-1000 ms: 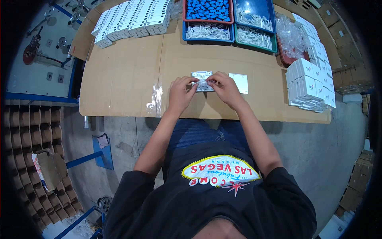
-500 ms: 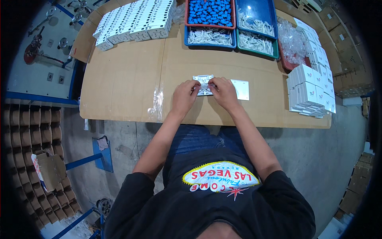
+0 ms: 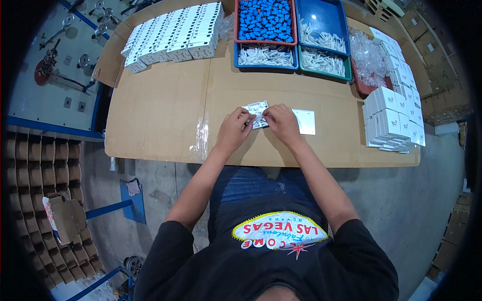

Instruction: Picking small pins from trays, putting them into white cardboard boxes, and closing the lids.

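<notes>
1. Head view, surroundings: Brown cardboard (image 3: pixel 155 115) covers the worktable, with grey floor (image 3: pixel 160 188) beyond its near edge; at the far left, a cardboard partition grid (image 3: pixel 40 173) is divided into many square cells.

2. Head view, trays: at the table's far side, a red tray (image 3: pixel 266 43) is filled with small blue pieces (image 3: pixel 266 21). Nearer, a blue tray (image 3: pixel 266 69) holds slim white pieces. To their right, another blue tray (image 3: pixel 321 14) has similar pieces gathered at its near end — its blue bottom shows behind them — and a green tray (image 3: pixel 329 77) holds more. Clear plastic bags (image 3: pixel 366 57) heap over a second red tray (image 3: pixel 364 91).

3. Head view, hands: a white fitting (image 3: pixel 258 107) sits slightly turned between the left hand (image 3: pixel 234 129) and the right hand (image 3: pixel 284 124). Both hands' fingertips are drawn together at it — whether clamped on it or on some small part, I cannot tell. Just right lies a flat white plate (image 3: pixel 307 123).
</notes>
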